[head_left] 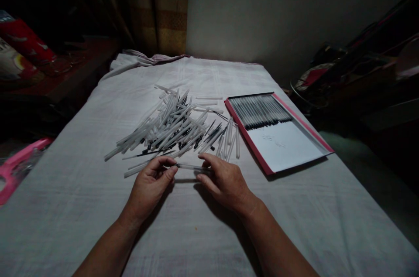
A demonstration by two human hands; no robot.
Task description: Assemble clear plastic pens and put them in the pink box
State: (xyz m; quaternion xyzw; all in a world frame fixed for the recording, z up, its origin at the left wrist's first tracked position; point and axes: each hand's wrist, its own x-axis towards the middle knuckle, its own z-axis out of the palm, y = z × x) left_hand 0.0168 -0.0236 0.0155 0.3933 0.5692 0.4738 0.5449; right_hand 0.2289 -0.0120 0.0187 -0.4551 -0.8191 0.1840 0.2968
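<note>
Between my two hands lies a clear pen (pixel 191 166), held level just above the cloth. My left hand (pixel 151 184) pinches its left end, which looks dark, between thumb and fingertips. Around the right end are the fingers of my right hand (pixel 225 181); that end is partly hidden by them. Just beyond is a loose pile of clear pen barrels (pixel 163 124), mixed with dark refills (pixel 214 134) and small black caps (pixel 212 148). To the right, an open red-edged box (pixel 250 148) holds a row of black-capped pens (pixel 262 111) in its far half.
A pale checked cloth (pixel 183 233) covers the work surface. Off the left edge sits a pink-handled item (pixel 22 163). Red packages (pixel 26 41) stand on a dark side table at the far left. Behind are a curtain (pixel 170 11) and a wall (pixel 278 15).
</note>
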